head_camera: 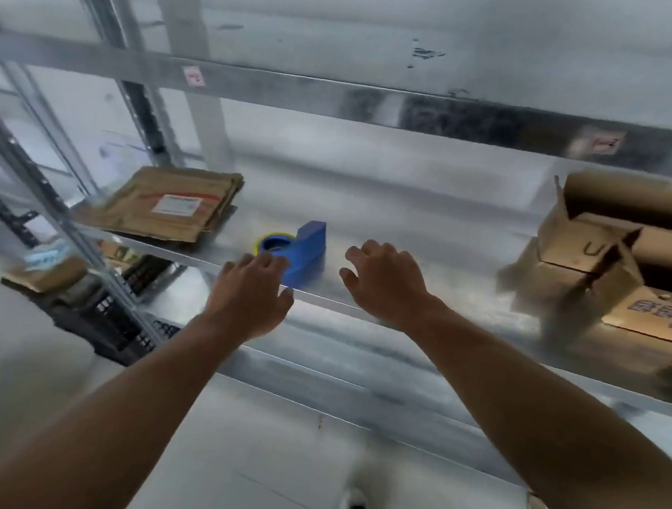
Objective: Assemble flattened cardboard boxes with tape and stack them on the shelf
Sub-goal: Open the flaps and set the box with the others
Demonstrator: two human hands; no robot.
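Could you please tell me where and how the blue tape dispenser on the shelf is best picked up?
Probably by the raised blue wedge body of the tape dispenser, not the roll at its left end. The wedge stands tall, with flat sides for thumb and fingers. Come over the front edge of the shelf; the left hand is nearest.

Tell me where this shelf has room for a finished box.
Widest bare stretch of shelf: between the blue tape dispenser and the open boxes at right, beyond the right hand. A narrower strip behind the dispenser. Crowded: flattened cardboard stack at left, boxes at right.
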